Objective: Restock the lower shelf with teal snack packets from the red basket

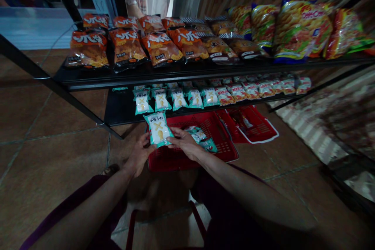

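Observation:
Between my two hands is a white and teal snack bag [159,129], held upright with its printed front toward me. My left hand [140,152] grips its lower left edge, and my right hand [185,142] pinches its lower right side. Below them stands a red plastic basket [166,160] with several teal snack bags [208,144] inside. Just beyond the held bag, a row of matching teal bags [160,100] lines the lower shelf [117,111].
Orange snack bags [125,45], brown bags [218,49] and large puffed-snack bags [295,31] fill the upper shelf [96,80]. Red-and-white packets [249,90] sit lower right. A second red basket [263,134] rests on the tiled floor. A black shelf post [67,95] slants at left.

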A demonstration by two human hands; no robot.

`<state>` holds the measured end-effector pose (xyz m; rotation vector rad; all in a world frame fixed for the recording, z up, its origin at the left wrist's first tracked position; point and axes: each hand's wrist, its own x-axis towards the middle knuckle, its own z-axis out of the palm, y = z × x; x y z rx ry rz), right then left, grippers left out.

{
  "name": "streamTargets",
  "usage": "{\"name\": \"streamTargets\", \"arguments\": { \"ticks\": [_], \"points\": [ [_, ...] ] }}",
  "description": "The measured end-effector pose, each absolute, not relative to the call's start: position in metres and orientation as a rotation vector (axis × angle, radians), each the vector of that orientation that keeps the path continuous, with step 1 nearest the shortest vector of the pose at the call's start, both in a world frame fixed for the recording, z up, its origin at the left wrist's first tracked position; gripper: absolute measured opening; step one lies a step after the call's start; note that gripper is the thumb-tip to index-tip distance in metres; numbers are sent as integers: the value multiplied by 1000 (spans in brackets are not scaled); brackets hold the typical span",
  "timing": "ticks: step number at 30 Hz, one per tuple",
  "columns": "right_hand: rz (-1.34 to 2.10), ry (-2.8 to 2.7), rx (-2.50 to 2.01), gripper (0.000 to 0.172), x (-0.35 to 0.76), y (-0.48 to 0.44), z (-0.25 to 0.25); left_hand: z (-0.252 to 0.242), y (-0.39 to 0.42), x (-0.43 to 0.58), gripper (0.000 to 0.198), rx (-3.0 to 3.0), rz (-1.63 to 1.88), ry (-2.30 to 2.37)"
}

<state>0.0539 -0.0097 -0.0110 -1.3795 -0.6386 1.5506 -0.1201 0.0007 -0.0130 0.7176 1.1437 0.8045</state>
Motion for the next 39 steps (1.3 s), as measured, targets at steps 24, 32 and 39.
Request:
{"name": "streamTargets", "arguments": {
  "ticks": [24, 32, 39],
  "points": [
    [1558, -721, -1371, 50, 40, -7, -4, -9, 5, -133, 73, 746, 820, 1181],
    [1543, -729, -1379, 52, 41, -7, -5, -10, 5, -132, 75, 708, 838, 1130],
    [1454, -866, -1406, 49, 39, -7, -8, -9, 7, -131, 73, 956, 844, 1229]
  ]
}}
